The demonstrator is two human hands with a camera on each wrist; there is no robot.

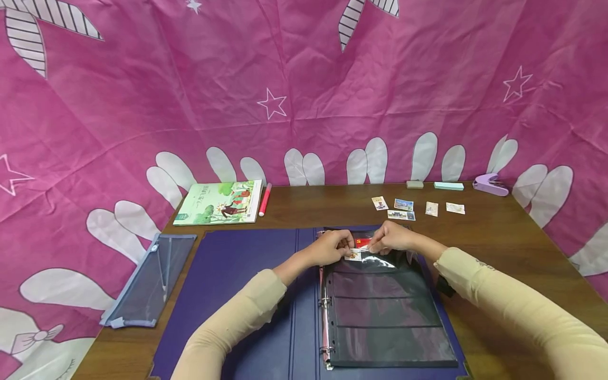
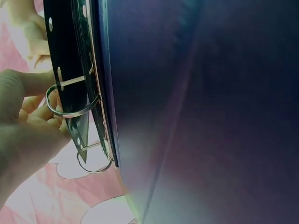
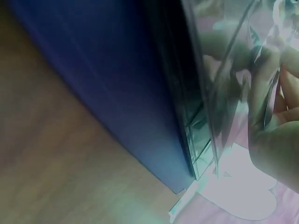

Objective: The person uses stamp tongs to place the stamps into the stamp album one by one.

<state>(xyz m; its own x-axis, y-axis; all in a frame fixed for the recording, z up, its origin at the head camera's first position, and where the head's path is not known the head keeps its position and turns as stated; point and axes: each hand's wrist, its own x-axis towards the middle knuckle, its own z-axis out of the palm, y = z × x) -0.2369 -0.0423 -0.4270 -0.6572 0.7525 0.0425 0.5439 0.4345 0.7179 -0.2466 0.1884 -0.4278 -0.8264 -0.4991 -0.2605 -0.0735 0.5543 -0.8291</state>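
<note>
A blue ring binder lies spread out, with black stock pages of clear strip pockets on its rings. Over the top pocket, my left hand pinches a small pale stamp with an orange picture. In the left wrist view its curled fingers appear beyond the metal rings. My right hand pinches the clear pocket film between thumb and fingers, just right of the stamp. A red stamp with a yellow emblem shows between the hands.
Several loose stamps lie behind the binder at right. Farther back sit a grey block, a mint-coloured bar and a purple stapler-like tool. At left are a green book, a red marker and a mesh zip pouch.
</note>
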